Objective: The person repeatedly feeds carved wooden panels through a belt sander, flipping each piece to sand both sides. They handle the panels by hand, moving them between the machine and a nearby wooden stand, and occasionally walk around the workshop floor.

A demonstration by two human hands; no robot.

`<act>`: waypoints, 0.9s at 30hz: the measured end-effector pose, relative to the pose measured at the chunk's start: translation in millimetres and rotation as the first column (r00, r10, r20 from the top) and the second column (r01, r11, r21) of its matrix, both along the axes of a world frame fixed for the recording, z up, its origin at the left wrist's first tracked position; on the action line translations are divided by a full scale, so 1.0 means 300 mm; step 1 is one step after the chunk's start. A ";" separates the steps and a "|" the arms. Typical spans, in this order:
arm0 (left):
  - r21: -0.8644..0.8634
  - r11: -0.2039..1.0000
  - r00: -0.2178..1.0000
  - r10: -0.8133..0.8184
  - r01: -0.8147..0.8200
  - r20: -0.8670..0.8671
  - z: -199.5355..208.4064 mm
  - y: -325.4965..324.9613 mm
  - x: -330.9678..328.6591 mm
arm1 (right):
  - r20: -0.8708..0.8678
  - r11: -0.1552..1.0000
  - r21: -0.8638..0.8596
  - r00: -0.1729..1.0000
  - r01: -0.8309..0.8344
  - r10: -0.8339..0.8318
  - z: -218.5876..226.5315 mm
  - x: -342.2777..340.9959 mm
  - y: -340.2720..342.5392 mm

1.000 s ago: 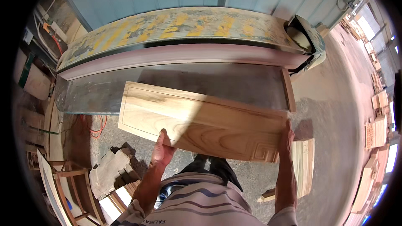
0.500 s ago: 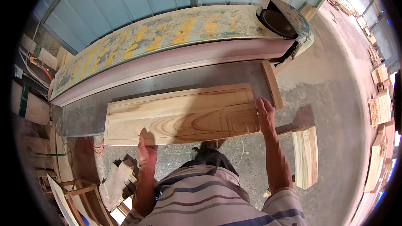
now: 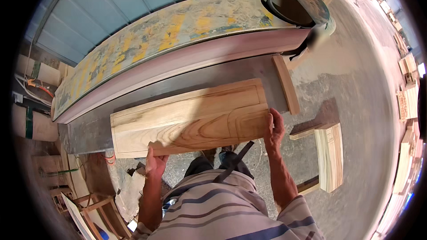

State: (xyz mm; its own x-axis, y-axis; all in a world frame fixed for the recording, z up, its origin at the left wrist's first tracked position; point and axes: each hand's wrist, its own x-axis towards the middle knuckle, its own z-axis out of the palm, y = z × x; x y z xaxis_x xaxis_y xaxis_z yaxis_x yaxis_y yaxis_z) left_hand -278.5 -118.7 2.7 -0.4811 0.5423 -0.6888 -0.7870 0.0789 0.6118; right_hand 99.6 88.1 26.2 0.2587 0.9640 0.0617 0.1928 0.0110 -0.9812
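A long, pale wooden panel with a grooved border and dark curving grain lies level before me, partly over the grey metal table of a long belt sander. My left hand grips its near edge left of the middle, thumb on top and fingers hidden beneath. At the panel's right end, my right hand is closed around the edge near the corner. Behind the panel runs the sander's pinkish belt, with a visible gap between the two. Whether the panel touches the metal table cannot be made out.
A worn yellow-striped cover tops the sander, with a round dark opening at its right end. A wooden strip crosses the table's right end. Stacked boards stand on the floor at right; a wooden frame is lower left.
The whole view has turned slightly, the sander and panel slanting more now. My right hand remains on the panel's end, a little further left in view. A dark strap shows at my waist.
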 end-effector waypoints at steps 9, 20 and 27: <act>-0.034 0.928 0.927 -0.370 0.372 0.055 0.068 0.024 -0.039 | 0.192 0.992 0.115 0.979 0.047 -0.069 0.032 -0.062 0.062; -0.533 0.845 0.900 -0.199 -0.043 -0.388 0.069 -0.219 -0.342 | 0.221 0.991 0.121 0.972 0.056 -0.082 -0.018 -0.069 0.080; -0.627 0.776 0.791 -0.343 -0.066 -0.507 0.134 -0.153 -0.515 | 0.088 0.990 0.060 0.987 0.131 -0.136 0.034 -0.159 0.086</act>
State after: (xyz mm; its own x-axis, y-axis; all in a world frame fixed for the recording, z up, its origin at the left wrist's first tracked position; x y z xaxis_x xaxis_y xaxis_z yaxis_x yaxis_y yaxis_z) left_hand -433.2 -164.4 43.0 -0.8352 0.2215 -0.5033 -0.2552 0.6546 0.7116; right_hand 51.8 113.8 36.6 0.3760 0.9158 0.1414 0.2848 0.0310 -0.9581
